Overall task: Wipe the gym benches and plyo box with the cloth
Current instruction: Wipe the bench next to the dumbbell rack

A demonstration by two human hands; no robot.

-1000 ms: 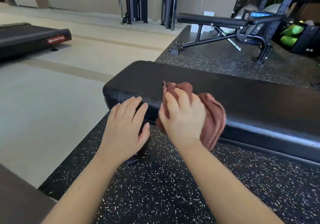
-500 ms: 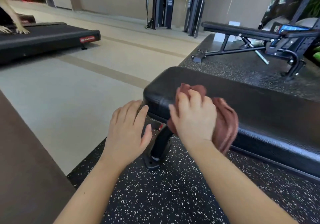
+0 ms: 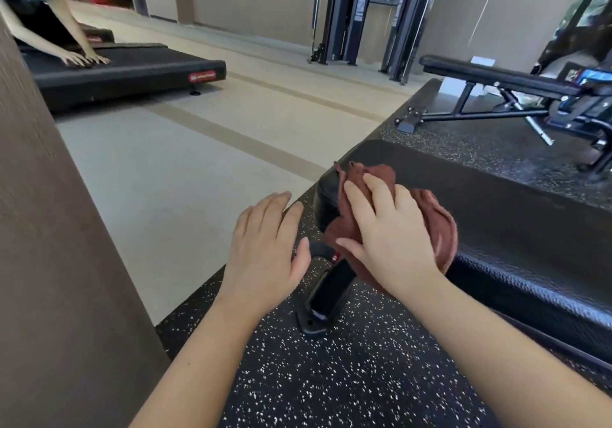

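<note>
A long black padded bench runs from the middle of the view to the right edge. A bunched brown cloth lies on the bench's left end and hangs over its near side. My right hand presses flat on the cloth with fingers stretched out and the thumb spread. My left hand is open and holds nothing. It hovers just left of the bench end, above the floor. A second black bench on a metal frame stands behind. No plyo box is in view.
The near bench's black foot stands on speckled rubber flooring. A brown wall panel fills the left side. At the far left another person's hands rest on a low black platform. A cable machine stands at the back.
My right hand has slid the cloth leftward to the bench's very end. My left hand has come off the bench top and is now beside the end. The other person's hands came into view.
</note>
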